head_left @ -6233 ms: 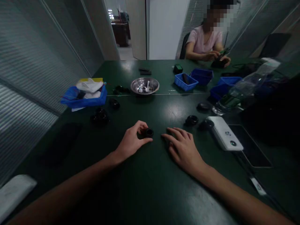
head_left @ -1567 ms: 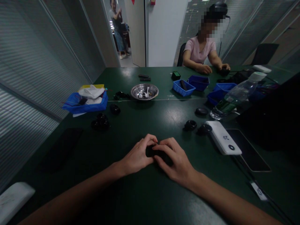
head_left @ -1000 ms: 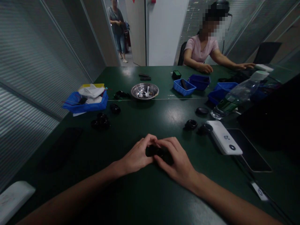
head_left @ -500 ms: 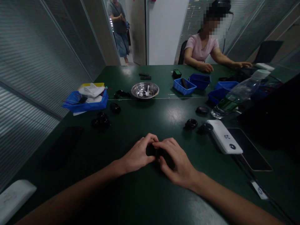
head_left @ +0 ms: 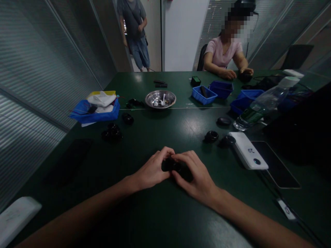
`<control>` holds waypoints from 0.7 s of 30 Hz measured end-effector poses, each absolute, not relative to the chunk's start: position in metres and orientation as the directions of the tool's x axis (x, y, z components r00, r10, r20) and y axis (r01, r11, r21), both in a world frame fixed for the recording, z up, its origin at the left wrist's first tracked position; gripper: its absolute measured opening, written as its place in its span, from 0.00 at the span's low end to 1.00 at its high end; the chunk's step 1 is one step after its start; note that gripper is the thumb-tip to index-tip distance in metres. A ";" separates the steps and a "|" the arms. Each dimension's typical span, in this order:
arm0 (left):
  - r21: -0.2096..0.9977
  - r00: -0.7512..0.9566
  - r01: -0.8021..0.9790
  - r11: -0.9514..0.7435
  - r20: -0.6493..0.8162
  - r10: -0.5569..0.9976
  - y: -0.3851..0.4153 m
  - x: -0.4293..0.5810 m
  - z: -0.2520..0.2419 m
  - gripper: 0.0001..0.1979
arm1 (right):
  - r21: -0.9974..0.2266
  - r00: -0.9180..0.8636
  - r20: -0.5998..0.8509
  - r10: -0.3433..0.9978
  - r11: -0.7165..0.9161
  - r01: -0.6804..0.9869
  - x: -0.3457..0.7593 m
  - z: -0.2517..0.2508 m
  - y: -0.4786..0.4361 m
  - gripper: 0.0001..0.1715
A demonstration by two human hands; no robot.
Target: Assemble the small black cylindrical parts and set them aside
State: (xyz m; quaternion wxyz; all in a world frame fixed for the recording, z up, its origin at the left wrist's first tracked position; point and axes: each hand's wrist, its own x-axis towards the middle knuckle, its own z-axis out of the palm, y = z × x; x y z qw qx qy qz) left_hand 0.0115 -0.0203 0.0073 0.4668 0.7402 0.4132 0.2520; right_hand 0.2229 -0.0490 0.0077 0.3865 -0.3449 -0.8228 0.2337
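Note:
My left hand [head_left: 152,168] and my right hand [head_left: 196,175] meet at the middle of the dark green table [head_left: 165,213]. Both have their fingers curled round a small black round part [head_left: 170,165] held between them, just above the tabletop. Most of the part is hidden by my fingers. Two similar black ring parts [head_left: 211,136] [head_left: 227,140] lie to the right, beside a white power bank [head_left: 248,155].
A steel bowl [head_left: 160,99] sits mid-table, a blue tray with white cloth [head_left: 94,108] at left, black parts [head_left: 111,131] near it. Blue bins [head_left: 204,94], a plastic bottle [head_left: 261,105] and a phone [head_left: 275,163] are at right. One person sits opposite; another stands in the doorway.
My hands came together on the black part and stay joined, with small finger shifts. The person in the doorway has walked closer. The seated person's hand came back to the table.

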 end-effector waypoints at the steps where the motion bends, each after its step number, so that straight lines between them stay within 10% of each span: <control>1: 0.902 0.535 0.375 -0.215 -0.021 0.845 -0.020 0.012 0.008 0.22 | -0.656 -0.477 0.471 0.742 0.656 0.374 0.223 0.008 -0.049 0.28; 21: 0.915 0.545 0.350 -0.201 -0.025 0.838 -0.020 0.012 0.008 0.22 | -0.645 -0.476 0.459 0.750 0.650 0.402 0.224 0.007 -0.049 0.28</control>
